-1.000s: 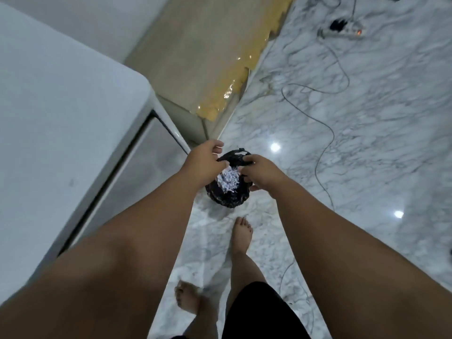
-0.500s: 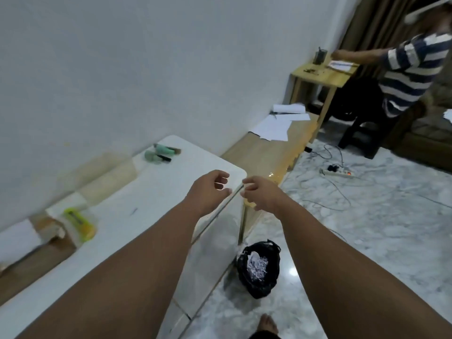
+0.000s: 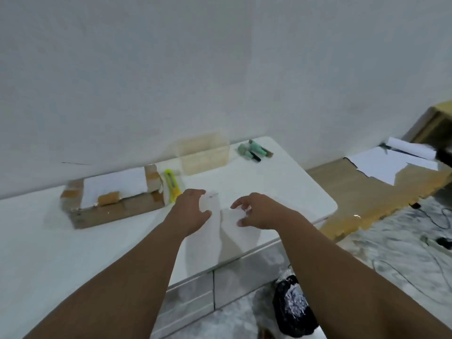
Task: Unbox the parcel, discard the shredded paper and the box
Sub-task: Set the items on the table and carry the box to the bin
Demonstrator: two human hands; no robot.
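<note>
An opened cardboard box (image 3: 115,211) with white flaps lies on the white table (image 3: 281,189), left of my hands. My left hand (image 3: 190,211) and my right hand (image 3: 256,211) hover over the table's middle, fingers spread and curled, nothing in either. A black bin bag (image 3: 293,311) with shredded paper (image 3: 294,304) showing in its mouth stands on the floor beside the table's front right, under my right forearm.
A yellow box cutter (image 3: 172,184) lies right of the box. A clear plastic container (image 3: 204,156) and green items (image 3: 253,150) sit near the wall. A low wooden bench (image 3: 362,189) with white papers (image 3: 389,165) stands right; cables (image 3: 435,243) trail over the marble floor.
A second ago both hands held the bag's rim down at the floor. They let go, rose over the table, and the view swung left to the box.
</note>
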